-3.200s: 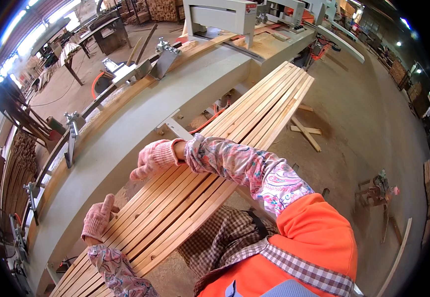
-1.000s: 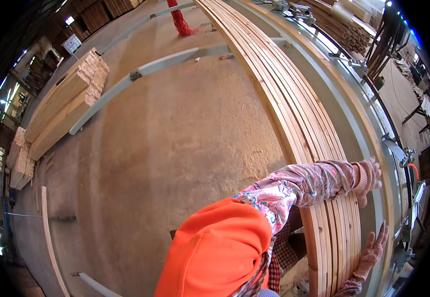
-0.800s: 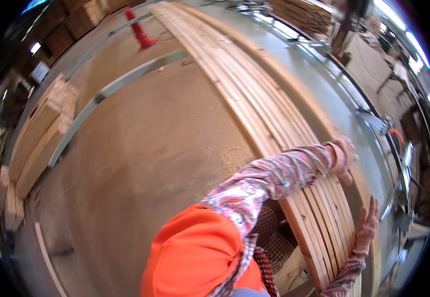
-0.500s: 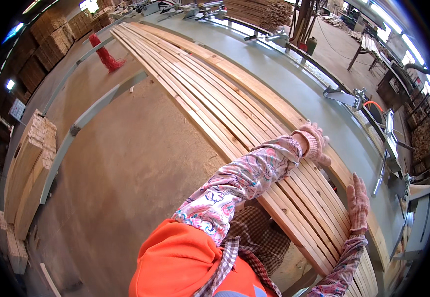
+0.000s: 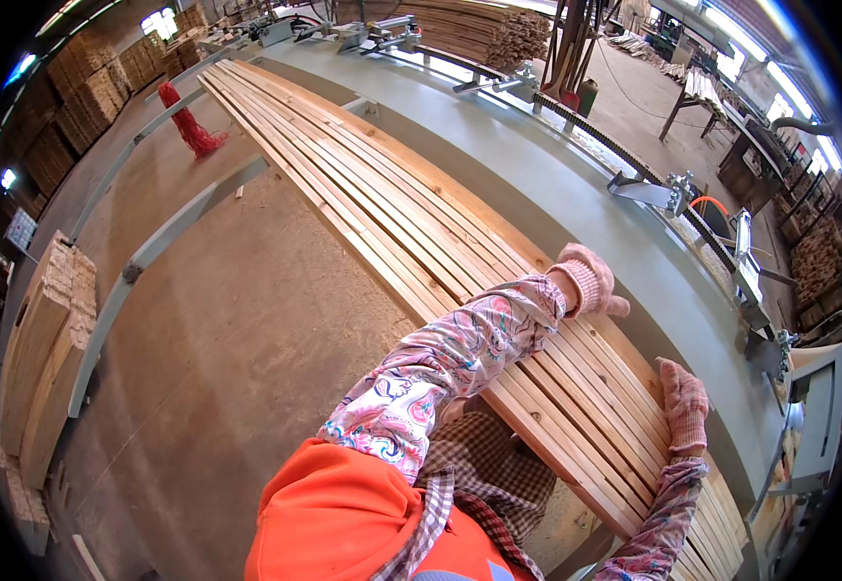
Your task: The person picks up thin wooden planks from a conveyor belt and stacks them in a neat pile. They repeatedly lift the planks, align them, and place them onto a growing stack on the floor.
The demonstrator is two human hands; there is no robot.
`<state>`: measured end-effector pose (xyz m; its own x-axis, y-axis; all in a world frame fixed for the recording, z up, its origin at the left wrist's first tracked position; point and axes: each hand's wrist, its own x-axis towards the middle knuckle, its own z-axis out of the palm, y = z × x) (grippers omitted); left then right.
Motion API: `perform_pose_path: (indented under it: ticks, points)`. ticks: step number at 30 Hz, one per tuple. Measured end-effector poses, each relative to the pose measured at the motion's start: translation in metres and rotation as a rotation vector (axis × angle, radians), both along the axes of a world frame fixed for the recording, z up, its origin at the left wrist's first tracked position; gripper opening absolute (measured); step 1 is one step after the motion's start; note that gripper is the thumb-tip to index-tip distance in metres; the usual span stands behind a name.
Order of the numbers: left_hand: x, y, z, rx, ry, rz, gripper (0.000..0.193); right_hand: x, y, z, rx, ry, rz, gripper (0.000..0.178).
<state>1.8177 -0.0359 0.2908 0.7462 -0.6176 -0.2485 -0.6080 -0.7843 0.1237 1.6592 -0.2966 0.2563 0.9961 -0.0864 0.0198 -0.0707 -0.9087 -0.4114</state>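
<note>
Long, narrow wooden strips [image 5: 372,198] lie side by side in a row, running from the far left to the near right in front of me. A wider wooden board [image 5: 508,235] lies along their far side. My left hand [image 5: 587,279], in a pink knit glove, is closed over the board's far edge, its fingertips mostly hidden. Nearer and to the right, my right hand [image 5: 684,404], gloved alike, curls its fingers over the same edge close to the near end. Both forearms reach across or beside the strips in patterned sleeves.
Beyond the board runs a grey machine bed [image 5: 556,194] with a toothed rail [image 5: 624,155] and metal clamps. Grey support arms [image 5: 179,208] extend to the left. A red fringed bundle [image 5: 191,126] hangs there. Stacked lumber [image 5: 48,339] stands at left.
The wide board has shifted toward me, closing the gap to the strips. My hands, with fingers stretched out before, have moved slightly left and curled over its far edge.
</note>
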Motion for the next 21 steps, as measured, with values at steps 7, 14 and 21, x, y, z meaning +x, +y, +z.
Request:
perform_pose_path:
  ticks: [7,14,21]
  points:
    - [0.000,0.013,0.016,-0.039,0.049,-0.007,0.072,-0.010,0.018,0.010,-0.074,-0.022,0.015,0.056]
    - [-0.001,0.009,0.002,-0.098,0.236,-0.094,0.085,-0.033,-0.006,0.006,0.663,-0.085,-0.094,0.058]
    - [0.039,0.013,-0.054,-0.049,-0.101,-0.723,0.044,-0.024,0.017,0.045,0.110,0.325,-0.235,0.062]
